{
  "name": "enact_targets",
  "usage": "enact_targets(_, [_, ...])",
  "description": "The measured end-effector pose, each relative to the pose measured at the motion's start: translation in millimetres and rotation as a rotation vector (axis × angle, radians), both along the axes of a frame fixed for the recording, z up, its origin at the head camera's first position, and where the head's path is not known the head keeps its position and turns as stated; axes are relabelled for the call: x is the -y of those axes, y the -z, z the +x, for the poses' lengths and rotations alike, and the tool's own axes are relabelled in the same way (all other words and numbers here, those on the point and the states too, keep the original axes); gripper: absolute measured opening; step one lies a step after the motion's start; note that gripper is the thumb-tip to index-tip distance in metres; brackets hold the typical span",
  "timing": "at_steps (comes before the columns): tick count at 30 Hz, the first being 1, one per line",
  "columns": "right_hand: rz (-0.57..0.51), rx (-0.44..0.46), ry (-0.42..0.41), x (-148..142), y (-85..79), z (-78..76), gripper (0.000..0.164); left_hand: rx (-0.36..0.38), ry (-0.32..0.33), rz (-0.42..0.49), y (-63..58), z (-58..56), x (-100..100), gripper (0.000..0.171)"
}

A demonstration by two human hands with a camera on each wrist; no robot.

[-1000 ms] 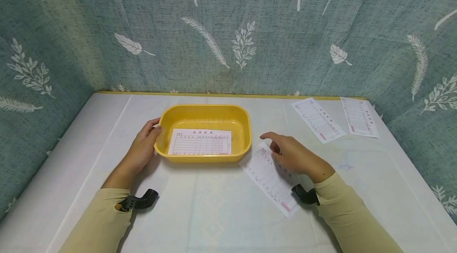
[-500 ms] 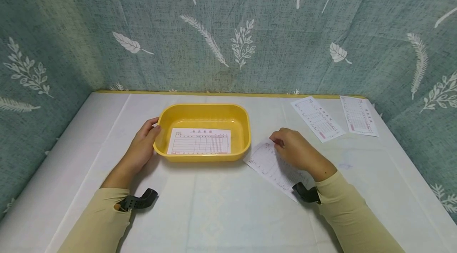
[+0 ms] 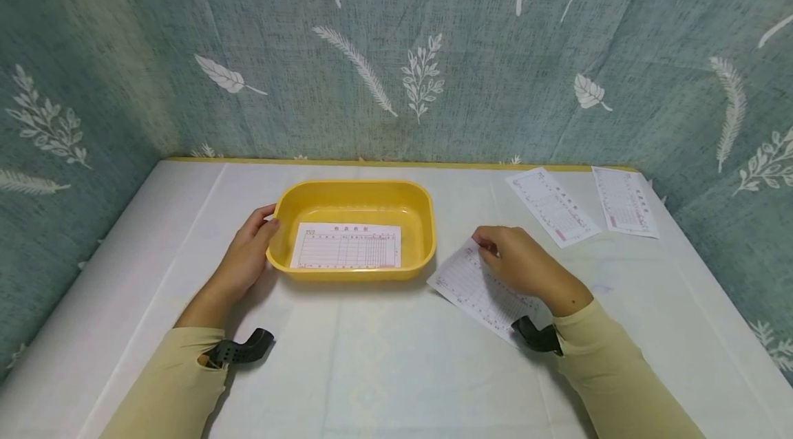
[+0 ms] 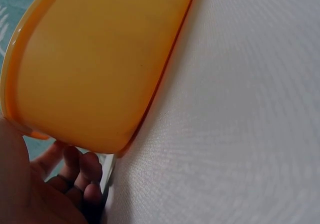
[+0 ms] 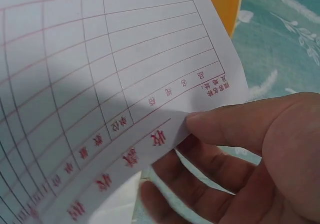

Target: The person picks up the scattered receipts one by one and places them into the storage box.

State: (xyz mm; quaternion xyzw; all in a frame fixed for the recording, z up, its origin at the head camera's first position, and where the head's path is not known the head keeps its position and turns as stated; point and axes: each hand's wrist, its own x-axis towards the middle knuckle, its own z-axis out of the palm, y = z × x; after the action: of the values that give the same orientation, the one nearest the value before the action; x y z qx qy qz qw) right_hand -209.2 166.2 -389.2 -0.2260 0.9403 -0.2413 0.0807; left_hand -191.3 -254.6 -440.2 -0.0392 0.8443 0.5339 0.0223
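Note:
My left hand (image 3: 249,253) grips the left end of a yellow plastic basin (image 3: 353,274), thumb at the rim and fingers against the outer wall, as the left wrist view shows. Inside the basin lies a printed receipt slip (image 3: 347,245) with a red-lined table. To the right of the basin, my right hand (image 3: 523,263) pinches another receipt slip (image 3: 458,287) by its upper edge between thumb and fingers. In the right wrist view this receipt slip (image 5: 100,83) bends in a curve under the thumb (image 5: 215,124). The hand and forearm cover part of it in the head view.
Two more receipt slips, one angled (image 3: 553,207) and one nearer the corner (image 3: 626,201), lie at the back right of the white-covered table (image 3: 372,370). A leaf-patterned teal cloth (image 3: 279,67) hangs behind and along both sides. Each wrist wears a black camera mount (image 3: 241,348).
My right hand has closed its thumb and fingers on the slip's upper edge and drawn it slightly right, lifting that edge. The left hand and the basin stay in place.

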Motion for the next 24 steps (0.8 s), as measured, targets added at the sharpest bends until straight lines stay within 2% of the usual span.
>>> enact_targets(5, [-0.028,0.025,-0.029,-2.5,-0.3,0.7,0.016,0.011,-0.005,-0.007,-0.6,1.9,-0.3,0.054])
enact_targets(11, [-0.049,0.021,-0.020,-1.9,-1.6,2.6,0.015,0.007,-0.002,0.001,0.9,1.9,-1.3,0.055])
enact_targets(24, [-0.111,-0.061,-0.017,3.6,-9.0,7.5,0.017,0.004,-0.018,-0.019,-2.3,2.1,-2.6,0.054])
